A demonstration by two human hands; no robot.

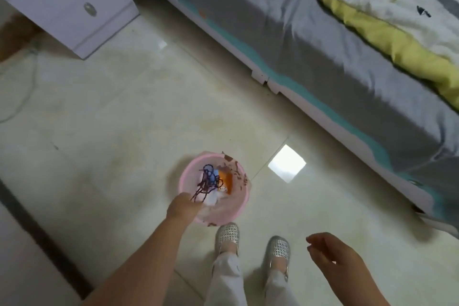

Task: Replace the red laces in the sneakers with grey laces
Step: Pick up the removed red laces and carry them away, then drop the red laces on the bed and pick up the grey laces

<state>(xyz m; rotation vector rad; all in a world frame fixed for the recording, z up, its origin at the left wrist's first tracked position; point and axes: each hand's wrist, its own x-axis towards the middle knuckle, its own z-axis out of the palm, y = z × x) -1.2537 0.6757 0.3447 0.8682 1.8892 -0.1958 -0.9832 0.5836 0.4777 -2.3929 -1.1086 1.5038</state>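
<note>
I stand on a tiled floor and look down. My left hand (183, 208) reaches out over a pink waste bin (238, 208). A tangle of dark red laces (206, 182) runs from its fingers and hangs over the bin's opening. The fingers are curled and seen from behind, so the grip itself is hidden. My right hand (332, 253) hangs at the lower right with loosely curled fingers and holds nothing. No sneakers and no grey laces are in view.
The bin holds paper, an orange wrapper (227, 181) and scraps. My feet in silver slip-on shoes (226, 236) stand just behind it. A bed with grey and yellow covers (323, 40) fills the right side. A white nightstand (72, 5) stands at the upper left.
</note>
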